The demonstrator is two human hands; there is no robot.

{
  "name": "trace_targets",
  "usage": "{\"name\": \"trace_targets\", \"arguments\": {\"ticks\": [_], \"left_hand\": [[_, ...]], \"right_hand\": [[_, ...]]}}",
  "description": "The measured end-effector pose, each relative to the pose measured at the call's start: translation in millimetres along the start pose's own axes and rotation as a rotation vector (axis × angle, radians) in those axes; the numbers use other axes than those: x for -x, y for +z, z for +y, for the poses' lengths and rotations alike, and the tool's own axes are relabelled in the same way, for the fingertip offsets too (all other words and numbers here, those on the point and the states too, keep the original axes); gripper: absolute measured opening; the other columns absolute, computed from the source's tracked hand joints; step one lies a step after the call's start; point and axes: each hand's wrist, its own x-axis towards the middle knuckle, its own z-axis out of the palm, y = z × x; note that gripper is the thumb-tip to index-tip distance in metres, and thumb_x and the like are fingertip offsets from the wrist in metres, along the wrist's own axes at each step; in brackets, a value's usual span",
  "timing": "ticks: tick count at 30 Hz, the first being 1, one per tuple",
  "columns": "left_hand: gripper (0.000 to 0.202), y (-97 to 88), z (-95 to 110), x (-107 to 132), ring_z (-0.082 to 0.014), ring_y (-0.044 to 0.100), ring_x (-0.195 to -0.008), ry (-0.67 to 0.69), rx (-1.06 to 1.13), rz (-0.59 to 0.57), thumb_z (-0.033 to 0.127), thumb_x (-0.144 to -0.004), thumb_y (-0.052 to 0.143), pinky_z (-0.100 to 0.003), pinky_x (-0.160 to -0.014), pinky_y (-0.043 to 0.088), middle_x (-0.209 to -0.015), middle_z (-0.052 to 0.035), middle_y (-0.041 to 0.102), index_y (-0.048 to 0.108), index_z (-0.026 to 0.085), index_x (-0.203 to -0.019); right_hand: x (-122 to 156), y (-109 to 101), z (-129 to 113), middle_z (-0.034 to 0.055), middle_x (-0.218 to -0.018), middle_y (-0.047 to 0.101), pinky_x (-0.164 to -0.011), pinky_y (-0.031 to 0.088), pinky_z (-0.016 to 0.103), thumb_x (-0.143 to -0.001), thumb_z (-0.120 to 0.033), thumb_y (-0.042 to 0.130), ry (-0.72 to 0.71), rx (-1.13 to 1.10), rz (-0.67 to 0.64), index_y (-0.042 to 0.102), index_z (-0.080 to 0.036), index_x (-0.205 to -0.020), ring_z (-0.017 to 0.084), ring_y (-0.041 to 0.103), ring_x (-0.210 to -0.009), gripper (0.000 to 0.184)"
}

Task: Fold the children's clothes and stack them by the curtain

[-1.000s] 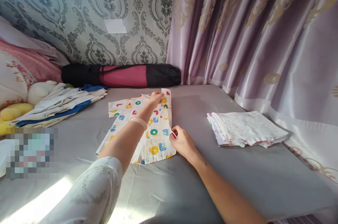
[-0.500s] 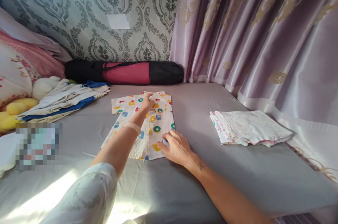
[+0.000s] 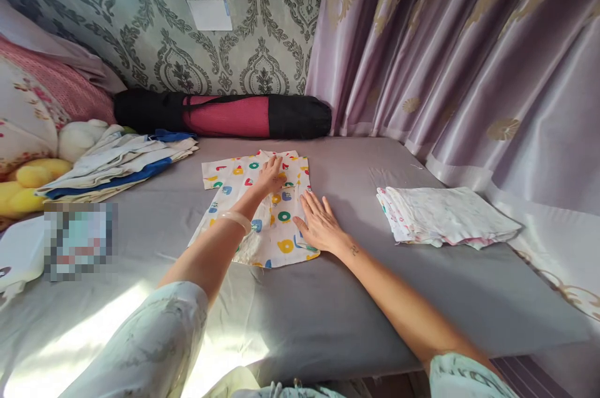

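Neither grip is closed. The left hand (image 3: 270,174) lies flat on the upper middle of the white cotton shirt printed with coloured letters (image 3: 280,234). The right hand (image 3: 319,224), curled near its lower hem half a second ago, now presses its right edge with fingers spread. The shirt lies on the grey bed sheet (image 3: 356,298), and a stack of folded pale cloths (image 3: 445,217) sits well to its right.

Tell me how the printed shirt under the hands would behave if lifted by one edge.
Probably floppy: the printed shirt lies thin and flat, so it would likely droop and lose its shape. It looks light for its size, and the left hand and right hand both rest flat on it. Pushed, it may bunch rather than slide on the wrinkled grey sheet.
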Motion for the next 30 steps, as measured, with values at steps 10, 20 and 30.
{"name": "trace_targets", "arguments": {"ticks": [10,20,30], "left_hand": [[0.064,-10.5,-3,32,-0.0368,0.03,-0.141,0.011,-0.141,0.038,0.034,-0.091,0.049,-0.05,-0.107,0.034,-0.154,-0.0219,0.028,0.027,0.015,-0.148],[0.057,-0.6,27,111,-0.0284,0.029,-0.144,0.334,-0.002,-0.189,0.044,-0.095,0.041,-0.046,-0.115,0.028,-0.154,-0.0161,0.035,0.036,0.017,-0.145],[0.093,1.4,41,140,-0.0323,0.006,-0.149,0.287,-0.048,-0.285,0.077,-0.084,0.036,-0.056,-0.119,0.004,-0.161,-0.0154,0.016,0.024,0.014,-0.153]], "right_hand": [[-2,0,-2,0.0161,-0.159,0.023,-0.117,0.012,0.053,-0.099,-0.058,0.02,0.004,0.0,-0.044,0.031,-0.01,-0.151,0.03,0.018,-0.147,0.072],[-91,-15,17,0.0091,-0.156,0.035,-0.117,0.013,0.047,-0.102,-0.032,0.024,0.061,-0.059,0.025,0.041,-0.018,-0.145,0.022,0.026,-0.144,0.048],[-171,12,23,0.0093,-0.163,0.014,-0.119,0.008,0.049,-0.1,-0.049,0.016,0.248,-0.006,-0.047,0.022,-0.014,-0.155,0.026,0.008,-0.149,0.066]]}}
